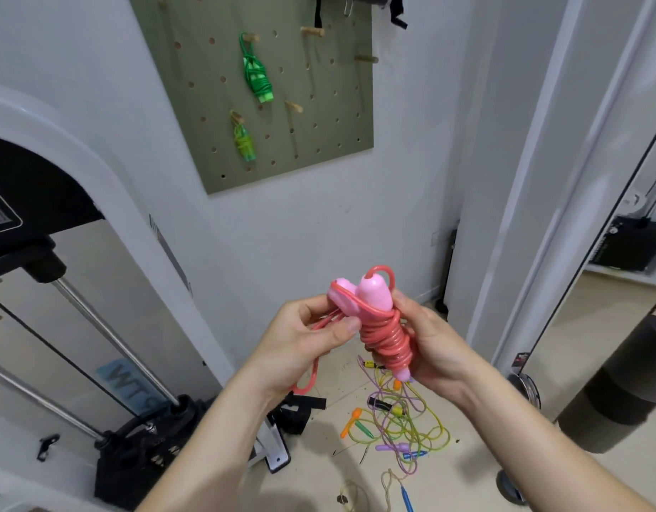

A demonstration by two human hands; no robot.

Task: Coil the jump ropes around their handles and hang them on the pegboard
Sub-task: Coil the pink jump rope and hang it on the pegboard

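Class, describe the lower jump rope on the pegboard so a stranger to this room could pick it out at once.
Find the olive-green pegboard on the white wall. Two coiled ropes hang on it; take the lower rope. It is paler, yellow-green and smaller, while the upper rope is deep green.

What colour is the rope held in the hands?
The rope is coral pink, wound round paler pink handles; head view shows it best.

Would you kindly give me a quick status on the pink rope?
Right hand grips pink coil. Left hand pinches loose end. Green rope, lime rope hung; tangle on floor.
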